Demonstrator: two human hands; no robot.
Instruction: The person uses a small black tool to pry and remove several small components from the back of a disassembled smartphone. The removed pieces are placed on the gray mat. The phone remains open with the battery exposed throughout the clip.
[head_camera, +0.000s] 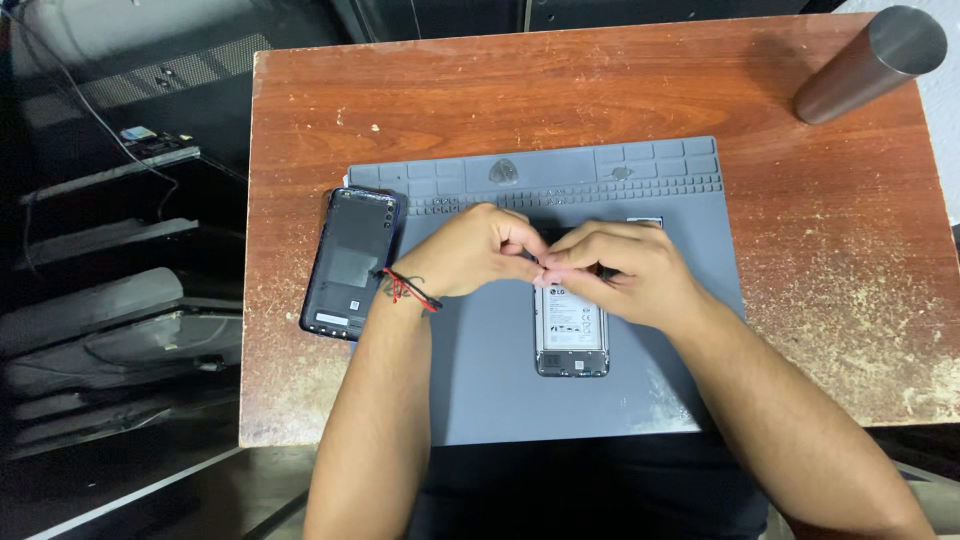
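An opened phone (572, 335) with its white battery showing lies on the grey repair mat (500, 380). Both hands meet just above its top end. My left hand (478, 250), with a red cord bracelet at the wrist, pinches its fingertips together at something tiny that I cannot make out. My right hand (622, 268) pinches at the same spot, fingertips touching the left hand's, and covers the phone's upper part.
A dark blue phone back cover (352, 262) lies inner side up at the mat's left edge, on the worn brown table (820, 240). A metal cylinder (870, 65) stands at the far right corner. Dark equipment sits left of the table.
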